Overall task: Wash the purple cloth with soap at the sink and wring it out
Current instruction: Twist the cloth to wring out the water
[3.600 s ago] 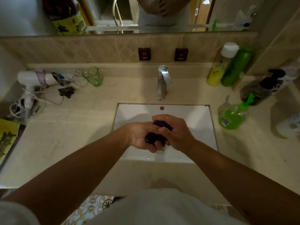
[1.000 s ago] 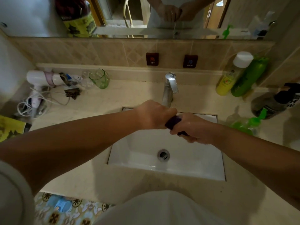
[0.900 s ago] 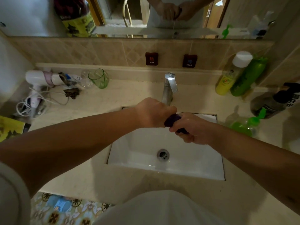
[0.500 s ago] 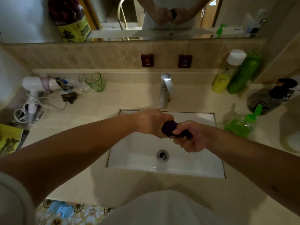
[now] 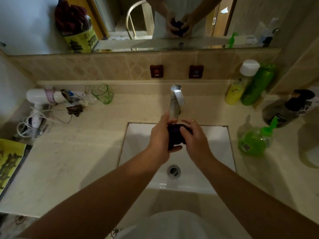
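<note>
The purple cloth point(image 5: 175, 135) is bunched into a dark wad above the white sink basin point(image 5: 138, 145), just below the chrome faucet point(image 5: 175, 100). My left hand point(image 5: 159, 138) cups it from the left, thumb under the wad and fingers rising behind it. My right hand point(image 5: 195, 140) covers it from the right with fingers curled over the top. Most of the cloth is hidden between my palms. No water stream shows from the faucet. A green pump soap bottle point(image 5: 252, 144) stands on the counter to the right of the basin.
The drain point(image 5: 173, 170) lies below my hands. A hair dryer point(image 5: 43, 98) with its cord and a green glass point(image 5: 102, 94) sit at the back left. Yellow and green bottles point(image 5: 246, 85) and a dark spray bottle point(image 5: 286, 109) stand at the back right.
Earlier my hands gripped the cloth as a twisted roll, fists side by side. Now they have come together around it as a bunched wad, closer to the faucet.
</note>
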